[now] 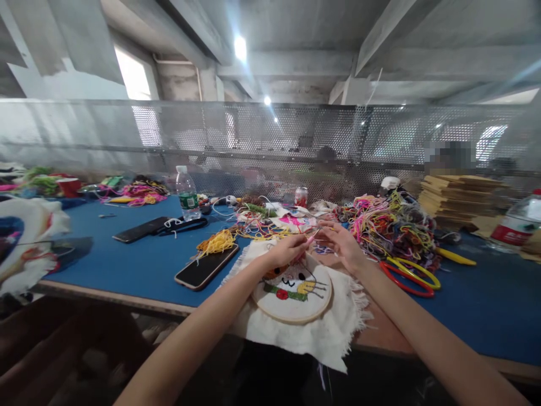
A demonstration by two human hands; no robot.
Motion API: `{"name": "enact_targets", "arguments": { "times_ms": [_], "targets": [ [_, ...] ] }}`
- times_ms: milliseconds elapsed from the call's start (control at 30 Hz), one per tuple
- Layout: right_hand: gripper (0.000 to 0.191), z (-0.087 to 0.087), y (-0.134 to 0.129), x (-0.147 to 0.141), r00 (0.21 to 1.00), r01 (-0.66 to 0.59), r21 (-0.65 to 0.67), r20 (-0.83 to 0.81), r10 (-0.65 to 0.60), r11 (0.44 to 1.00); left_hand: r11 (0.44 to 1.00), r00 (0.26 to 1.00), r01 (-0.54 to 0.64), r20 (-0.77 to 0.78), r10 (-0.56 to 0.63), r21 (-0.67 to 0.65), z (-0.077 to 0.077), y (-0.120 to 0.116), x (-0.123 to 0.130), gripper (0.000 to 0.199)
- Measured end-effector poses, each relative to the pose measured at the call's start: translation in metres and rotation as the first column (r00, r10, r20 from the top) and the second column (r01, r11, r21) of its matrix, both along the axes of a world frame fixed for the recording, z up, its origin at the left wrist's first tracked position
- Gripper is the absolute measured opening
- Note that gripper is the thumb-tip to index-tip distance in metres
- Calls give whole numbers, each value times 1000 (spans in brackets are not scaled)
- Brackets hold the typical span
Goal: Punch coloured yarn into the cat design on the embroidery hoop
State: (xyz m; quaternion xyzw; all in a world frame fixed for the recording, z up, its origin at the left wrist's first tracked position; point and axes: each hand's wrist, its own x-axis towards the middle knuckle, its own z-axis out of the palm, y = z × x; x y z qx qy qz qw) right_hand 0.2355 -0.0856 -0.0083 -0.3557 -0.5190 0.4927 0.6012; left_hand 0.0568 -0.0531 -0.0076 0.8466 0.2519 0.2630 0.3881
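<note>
An embroidery hoop (291, 321) with white fringed cloth (296, 341) stretched in it lies at the table's front edge. Stitched on the cloth are a smiling face, a red flower on green and a yellow patch. Above the hoop's far side, my left hand (291, 250) is closed, with a bit of pink thread (310, 239) at its fingertips. My right hand (343, 246) faces it, thumb and forefinger pinched on what looks like a thin needle (316, 231). Both hands' fingertips nearly meet. The far part of the stitching is hidden behind my left hand.
Right of my hands lie a tangled yarn heap (380, 225), red and yellow scissors handles (406, 276) and stacked brown paper (456, 197). To the left are a phone (207, 268), yellow yarn (217, 242) and a water bottle (188, 194). A can (301, 197) stands behind.
</note>
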Motion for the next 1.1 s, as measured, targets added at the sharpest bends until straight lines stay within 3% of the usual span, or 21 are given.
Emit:
{"name": "enact_targets", "arguments": {
  "times_ms": [133, 367, 600, 967, 1100],
  "targets": [
    [22, -3, 3, -1, 994, 95, 62, 48, -98, 994, 998, 1000, -7, 0, 7, 61, -3, 3, 0, 29],
    [27, -5, 3, -5, 983, 148, 102, 90, -157, 984, 1000, 999, 24, 33, -23, -7, -6, 4, 1, 33],
    [23, -6, 4, -4, 989, 94, 138, 98, -109, 986, 989, 990, 107, 104, -96, -105, -9, 5, 4, 32],
    [21, -3, 0, -6, 997, 64, 79, 35, -67, 995, 993, 992, 96, 93, -90, -62, -10, 6, 4, 37],
    [29, 0, -1, -6, 996, 82, 71, 40, -85, 994, 992, 992, 103, 76, -98, -70, -11, 8, 4, 36]
  ]
}}
